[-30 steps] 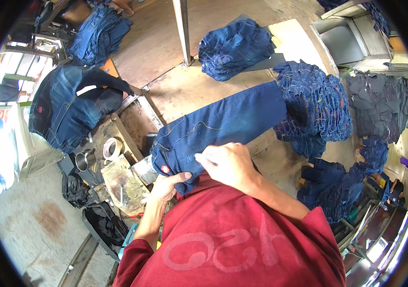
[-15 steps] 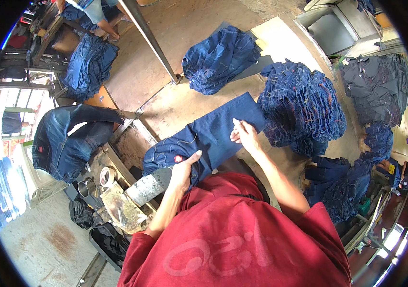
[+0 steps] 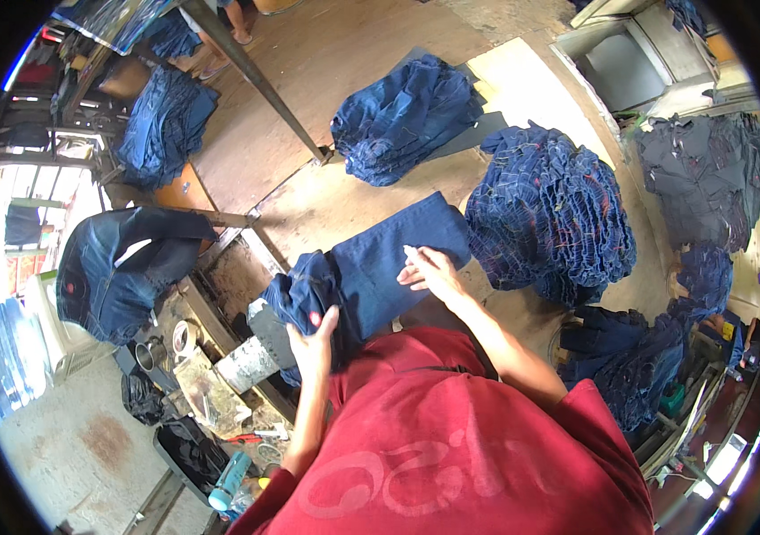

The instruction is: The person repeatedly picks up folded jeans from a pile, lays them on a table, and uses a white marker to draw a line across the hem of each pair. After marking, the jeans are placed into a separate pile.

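Note:
Dark blue jeans point(image 3: 393, 259) lie drawn over the end of a narrow arm-like board point(image 3: 255, 361) with a worn white and grey cover. The fabric is smooth on the right and bunched at its left end. My left hand point(image 3: 313, 346) grips this bunched part beside a small red patch, thumb on top. Over the smooth part, my right hand point(image 3: 433, 275) is closed on a small white piece point(image 3: 409, 251) that looks like chalk, pinched between the fingertips. Whether its tip touches the cloth I cannot tell.
A large denim pile point(image 3: 554, 209) stands just right of the jeans, another pile point(image 3: 402, 116) beyond. Dark jeans point(image 3: 126, 272) hang at left. A cluttered bench holds a tape roll point(image 3: 185, 337) and metal cup point(image 3: 150, 355). A metal post point(image 3: 255, 80) slants ahead; a light-blue bottle point(image 3: 230, 481) is lower left.
My left hand has moved left with the bunched cloth, and more of the board's grey end shows. My right hand has come slightly left and lower, still pinching the white piece. The view has shifted.

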A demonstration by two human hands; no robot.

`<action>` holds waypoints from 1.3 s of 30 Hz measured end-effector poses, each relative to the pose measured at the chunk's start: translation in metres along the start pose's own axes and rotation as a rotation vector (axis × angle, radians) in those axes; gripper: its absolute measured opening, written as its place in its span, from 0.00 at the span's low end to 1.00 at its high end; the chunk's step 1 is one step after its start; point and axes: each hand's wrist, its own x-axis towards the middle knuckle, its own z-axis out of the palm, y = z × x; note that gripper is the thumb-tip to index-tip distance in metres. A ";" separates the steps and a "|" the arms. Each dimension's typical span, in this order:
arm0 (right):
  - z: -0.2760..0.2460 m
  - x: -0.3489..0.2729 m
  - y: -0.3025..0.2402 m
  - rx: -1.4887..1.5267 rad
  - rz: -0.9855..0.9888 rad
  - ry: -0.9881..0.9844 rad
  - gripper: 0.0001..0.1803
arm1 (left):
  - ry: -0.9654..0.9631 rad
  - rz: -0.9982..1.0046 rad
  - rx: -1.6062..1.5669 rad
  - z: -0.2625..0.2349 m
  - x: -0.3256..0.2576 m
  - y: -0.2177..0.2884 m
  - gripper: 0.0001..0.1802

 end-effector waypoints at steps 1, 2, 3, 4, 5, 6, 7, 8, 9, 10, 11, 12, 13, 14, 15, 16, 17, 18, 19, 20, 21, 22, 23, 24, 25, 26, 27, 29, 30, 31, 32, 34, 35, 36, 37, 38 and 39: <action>-0.001 0.001 0.001 -0.016 0.002 0.008 0.23 | 0.119 -0.233 -0.106 0.005 -0.017 -0.005 0.39; -0.001 0.001 0.002 -0.023 -0.001 -0.009 0.24 | 0.011 -0.297 -0.288 0.006 -0.022 -0.006 0.43; -0.002 0.003 0.004 -0.073 -0.015 -0.011 0.23 | -0.075 -0.505 -0.387 0.007 -0.027 -0.008 0.48; -0.003 0.004 0.007 -0.081 -0.027 -0.017 0.23 | -0.280 -0.564 -0.527 0.008 -0.029 -0.007 0.45; -0.004 0.006 0.009 -0.098 -0.028 -0.035 0.22 | -0.351 -0.464 -0.451 0.011 -0.024 -0.005 0.44; -0.005 0.007 0.011 -0.079 -0.036 -0.044 0.22 | -0.384 -0.374 -0.383 0.014 -0.020 -0.003 0.43; -0.007 0.008 0.012 -0.064 -0.034 -0.059 0.21 | -0.416 -0.234 -0.341 0.017 -0.015 -0.001 0.42; -0.008 0.007 0.014 -0.044 -0.049 -0.068 0.21 | -0.300 -0.104 -0.209 0.022 -0.013 0.000 0.39; -0.008 0.005 0.016 -0.049 -0.059 -0.072 0.20 | -0.265 -0.178 -0.330 0.026 -0.012 0.001 0.36; -0.007 0.001 0.016 -0.052 -0.093 -0.071 0.19 | -0.235 -0.214 -0.459 0.030 -0.010 0.001 0.33; -0.007 -0.003 0.016 -0.089 -0.074 -0.010 0.18 | -0.225 -0.253 -0.582 0.036 -0.011 0.000 0.31; -0.002 -0.011 0.017 -0.152 -0.075 0.058 0.22 | -0.324 -0.556 -0.792 0.037 -0.010 -0.001 0.26; 0.003 -0.019 0.016 -0.294 -0.127 0.093 0.25 | -0.360 -0.547 -0.785 0.041 -0.012 -0.003 0.25; 0.007 -0.026 0.014 -0.453 -0.183 0.153 0.30 | -0.355 -0.561 -0.754 0.044 -0.011 -0.004 0.24; 0.014 -0.030 0.011 -0.619 -0.185 0.202 0.34 | -0.355 -0.548 -0.739 0.047 -0.011 -0.005 0.24; 0.015 -0.033 0.006 -0.744 -0.034 0.200 0.45 | -0.358 -0.482 -0.632 0.050 -0.010 -0.005 0.25; 0.021 -0.034 0.002 -0.743 0.022 0.166 0.44 | -0.350 -0.474 -0.604 0.053 -0.010 -0.005 0.25; 0.027 -0.034 -0.001 -0.742 0.075 0.133 0.43 | -0.341 -0.428 -0.597 0.055 -0.011 -0.005 0.26; 0.032 -0.033 -0.003 -0.736 0.096 0.117 0.43 | -0.350 -0.362 -0.600 0.056 -0.010 -0.005 0.26; 0.036 -0.033 -0.004 -0.758 0.038 0.105 0.36 | -0.340 -0.383 -0.600 0.054 -0.011 -0.005 0.27; 0.038 -0.032 -0.004 -0.777 -0.058 0.132 0.34 | -0.327 -0.414 -0.605 0.052 -0.012 -0.005 0.27; 0.040 -0.031 -0.003 -0.782 -0.201 0.195 0.32 | -0.331 -0.425 -0.626 0.047 -0.012 -0.005 0.27; 0.041 -0.031 0.000 -0.806 -0.266 0.221 0.29 | -0.345 -0.437 -0.654 0.042 -0.014 -0.007 0.27; 0.037 -0.030 0.001 -0.821 -0.318 0.234 0.28 | -0.350 -0.482 -0.668 0.034 -0.013 -0.008 0.27; 0.031 -0.030 0.002 -0.875 -0.270 0.219 0.26 | -0.340 -0.533 -0.686 0.026 -0.013 -0.010 0.27; 0.028 -0.028 0.003 -0.857 -0.263 0.217 0.27 | -0.371 -0.509 -0.701 0.022 -0.013 -0.012 0.26; 0.022 -0.028 0.004 -0.809 -0.215 0.187 0.28 | -0.375 -0.489 -0.716 0.017 -0.012 -0.014 0.26; 0.018 -0.027 0.004 -0.785 -0.244 0.176 0.30 | -0.408 -0.444 -0.757 0.012 -0.012 -0.019 0.26; 0.016 -0.028 0.004 -0.760 -0.263 0.163 0.30 | -0.415 -0.447 -0.761 0.012 -0.011 -0.021 0.24; 0.016 -0.030 0.004 -0.747 -0.240 0.162 0.31 | -0.423 -0.435 -0.756 0.013 -0.011 -0.021 0.23; 0.016 -0.032 0.003 -0.733 -0.215 0.164 0.32 | -0.455 -0.428 -0.763 0.015 -0.011 -0.021 0.22; 0.019 -0.040 0.003 -0.658 -0.194 0.125 0.31 | -0.477 -0.432 -0.744 0.023 -0.011 -0.017 0.20; 0.020 -0.044 0.004 -0.618 -0.187 0.103 0.31 | -0.462 -0.438 -0.720 0.027 -0.011 -0.013 0.19; 0.021 -0.048 0.003 -0.690 -0.268 0.116 0.29 | -0.431 -0.463 -0.683 0.033 -0.011 -0.008 0.18; 0.022 -0.051 0.004 -0.694 -0.335 0.123 0.25 | -0.457 -0.438 -0.661 0.038 -0.012 -0.003 0.17; 0.025 -0.054 0.005 -0.692 -0.423 0.160 0.24 | -0.469 -0.426 -0.627 0.044 -0.013 0.003 0.16; 0.027 -0.056 0.005 -0.690 -0.513 0.198 0.25 | -0.482 -0.412 -0.593 0.050 -0.013 0.008 0.15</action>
